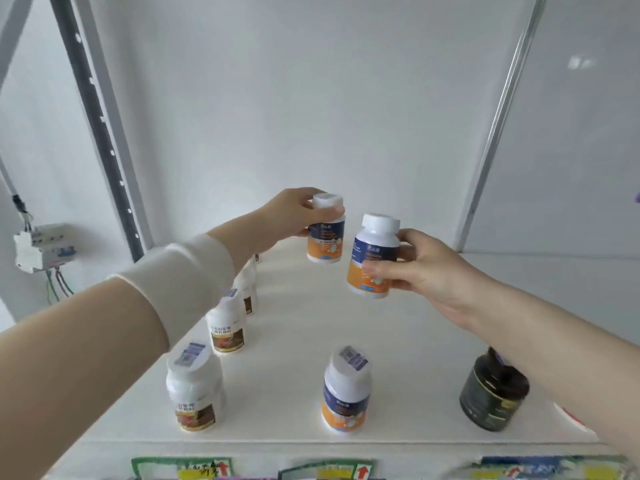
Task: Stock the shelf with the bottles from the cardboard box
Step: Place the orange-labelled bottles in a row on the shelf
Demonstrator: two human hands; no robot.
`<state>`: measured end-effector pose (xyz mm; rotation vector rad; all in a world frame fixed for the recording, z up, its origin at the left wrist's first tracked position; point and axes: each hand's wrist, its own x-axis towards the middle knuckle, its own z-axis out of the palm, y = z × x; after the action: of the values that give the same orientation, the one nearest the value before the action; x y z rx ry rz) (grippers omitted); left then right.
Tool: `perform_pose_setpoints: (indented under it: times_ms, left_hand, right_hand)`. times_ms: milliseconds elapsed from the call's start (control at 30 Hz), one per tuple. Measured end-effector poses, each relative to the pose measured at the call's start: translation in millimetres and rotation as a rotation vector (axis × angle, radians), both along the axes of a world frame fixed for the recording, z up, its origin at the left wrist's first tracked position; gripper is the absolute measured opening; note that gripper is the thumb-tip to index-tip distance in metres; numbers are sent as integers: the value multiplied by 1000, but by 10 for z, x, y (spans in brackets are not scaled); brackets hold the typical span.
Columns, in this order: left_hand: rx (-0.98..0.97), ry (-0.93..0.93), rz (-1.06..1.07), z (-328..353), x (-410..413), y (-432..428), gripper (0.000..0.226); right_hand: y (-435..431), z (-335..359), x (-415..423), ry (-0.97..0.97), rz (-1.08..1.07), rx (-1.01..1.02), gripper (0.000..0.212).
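My left hand point(298, 213) grips a white bottle with a blue and orange label point(325, 242) by its cap, far back over the white shelf point(298, 334). My right hand point(422, 268) holds a second bottle of the same kind point(374, 261) by its side, slightly tilted, nearer to me and just right of the first. A third blue and orange bottle point(346, 393) stands on the shelf near the front edge, in line with the two held ones. The cardboard box is out of view.
A row of white bottles with brown labels point(227, 323) runs front to back along the shelf's left side, the nearest point(194, 389) by the front edge. A dark jar point(493, 393) stands front right under my right forearm. Price tags point(207, 469) line the shelf's front. Metal uprights flank the shelf.
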<state>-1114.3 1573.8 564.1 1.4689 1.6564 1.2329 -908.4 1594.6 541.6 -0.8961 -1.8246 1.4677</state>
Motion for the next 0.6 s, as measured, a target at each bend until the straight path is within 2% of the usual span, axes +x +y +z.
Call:
perform_pose_setpoints:
  times_ms: [100,233,500,600]
  left_hand:
    - [-60,80,1,-138,-245,447,25]
    - [-150,229,12,-376,-455,908,35]
    - [-235,266,33,-607,-713,1412,36]
    - [-246,271,23,-646,-740,1536,36]
  right_hand:
    - [377,-99,-315,-103,19,16,52]
    - [767,-327,-659,-245,15,40,47]
    - [1217,-663,-1029,-374,-16,89,52]
    - [1304,-709,-1106,-430,-36,122,60]
